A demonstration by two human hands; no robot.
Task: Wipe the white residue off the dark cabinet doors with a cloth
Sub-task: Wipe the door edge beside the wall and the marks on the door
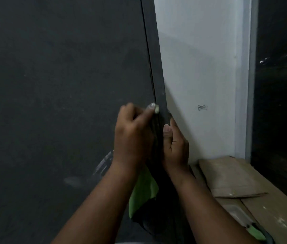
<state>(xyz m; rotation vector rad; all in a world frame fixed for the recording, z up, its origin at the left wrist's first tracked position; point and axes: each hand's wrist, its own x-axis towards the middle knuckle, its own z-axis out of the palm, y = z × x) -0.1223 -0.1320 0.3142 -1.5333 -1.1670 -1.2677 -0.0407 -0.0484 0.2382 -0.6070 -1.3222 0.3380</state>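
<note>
- Left hand (pixel 133 136) grip: fingers curled, pinching a small whitish lump (pixel 154 107) against the cabinet door (pixel 60 85) edge; lump blurred, can't tell what it is.
- Right hand (pixel 175 147) grip: thumb and fingers wrapped round the dark vertical edge strip (pixel 156 67); fingertips hidden behind it.
- Green cloth (pixel 143 192) hangs below the left hand, long axis vertical, top hidden; which hand holds it unclear.
- White smears (pixel 104 164) low on the door, partly covered by the left forearm.
- Cardboard (pixel 244 182) on the floor right, cut off.

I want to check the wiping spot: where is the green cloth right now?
In the head view, the green cloth hangs low and centre, below the left hand gripping it, against the dark cabinet door's right edge, beside the right hand.
</note>
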